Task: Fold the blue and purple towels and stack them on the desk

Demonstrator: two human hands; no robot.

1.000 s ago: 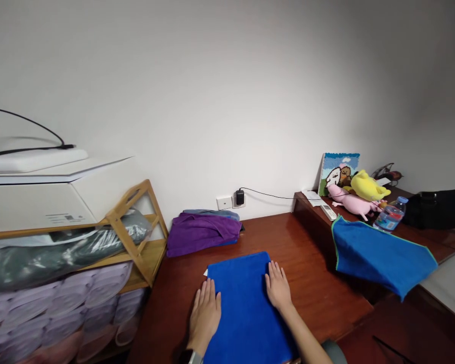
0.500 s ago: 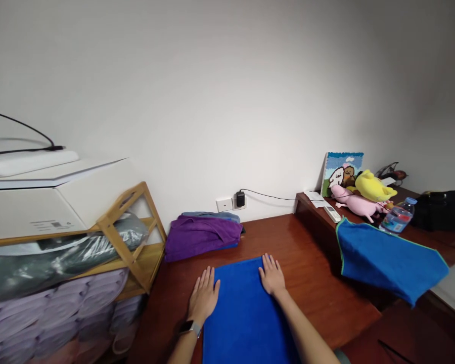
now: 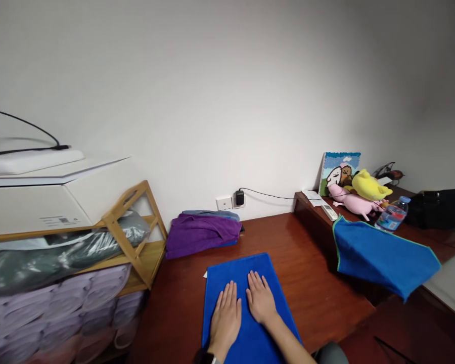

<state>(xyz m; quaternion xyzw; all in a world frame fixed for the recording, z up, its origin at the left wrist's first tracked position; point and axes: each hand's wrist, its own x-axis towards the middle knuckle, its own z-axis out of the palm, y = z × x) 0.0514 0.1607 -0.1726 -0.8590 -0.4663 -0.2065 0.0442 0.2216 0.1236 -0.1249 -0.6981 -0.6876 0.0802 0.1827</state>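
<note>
Head view: left hand [image 3: 225,321], right hand [image 3: 261,298] lay flat on folded blue towel [image 3: 237,268] — fingers extended, holding nothing; cloth seemed soft, light, best pinched at near edge.

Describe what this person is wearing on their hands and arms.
The left hand and right hand are bare, with no gloves. A wristwatch with a dark strap is worn on the left wrist. No sleeve shows on the right forearm.
</note>
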